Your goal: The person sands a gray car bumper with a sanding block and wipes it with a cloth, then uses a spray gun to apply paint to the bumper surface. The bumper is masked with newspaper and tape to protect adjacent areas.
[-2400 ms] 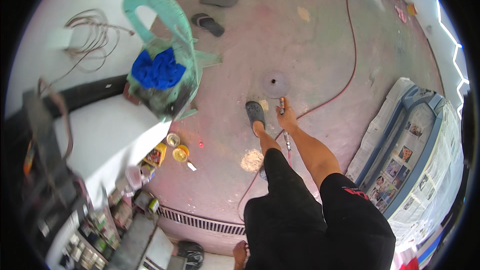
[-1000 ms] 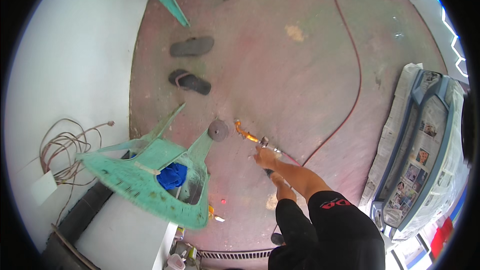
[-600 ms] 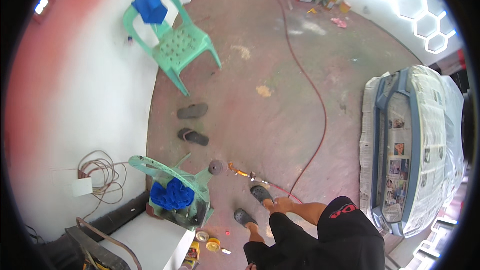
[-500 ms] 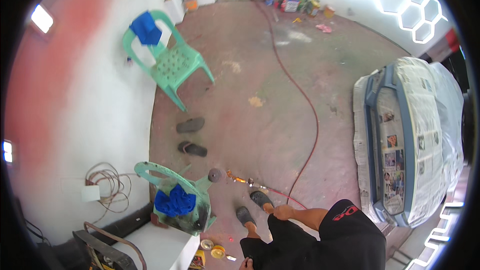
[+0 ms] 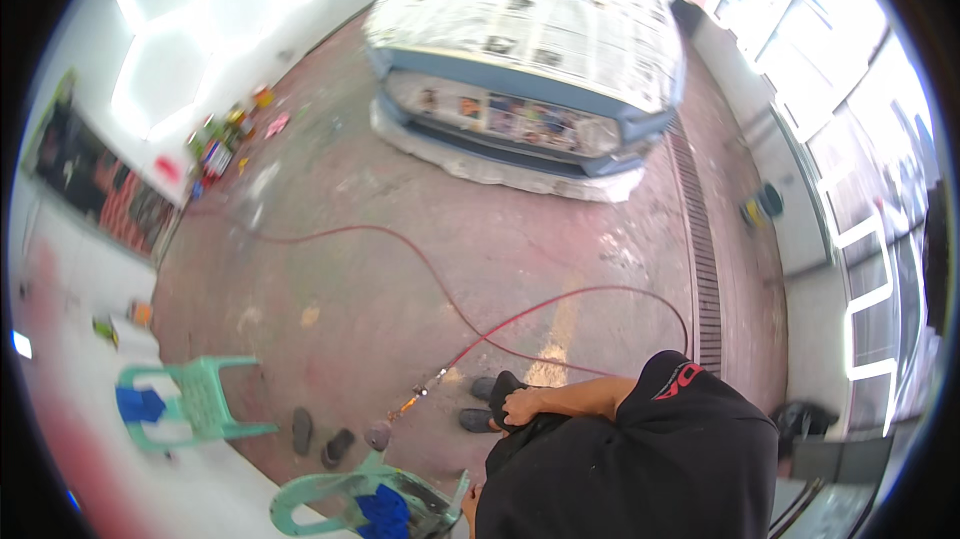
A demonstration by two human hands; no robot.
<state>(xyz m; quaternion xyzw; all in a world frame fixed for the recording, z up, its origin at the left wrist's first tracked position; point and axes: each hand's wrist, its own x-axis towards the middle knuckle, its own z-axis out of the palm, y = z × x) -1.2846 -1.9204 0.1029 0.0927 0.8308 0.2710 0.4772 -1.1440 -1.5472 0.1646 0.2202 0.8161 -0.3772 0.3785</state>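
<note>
My right hand is closed at the leg of my black shorts, its fingers bent against the cloth. My left hand hangs low beside my body, next to the near green plastic chair; its fingers are mostly hidden. A blue cloth lies on that chair. Just beyond the chair is what looks like a spray gun, orange and metal with a round greyish cup, joined to a red hose. Neither hand touches it.
A car front masked with newspaper stands ahead. Red hose loops across the floor. Another green chair and loose slippers are at left. Cans line the far left wall. A floor grate and bucket are at right.
My view has swung to the right, bringing the masked car to the middle and the chairs to the lower left. My right hand stays at my shorts.
</note>
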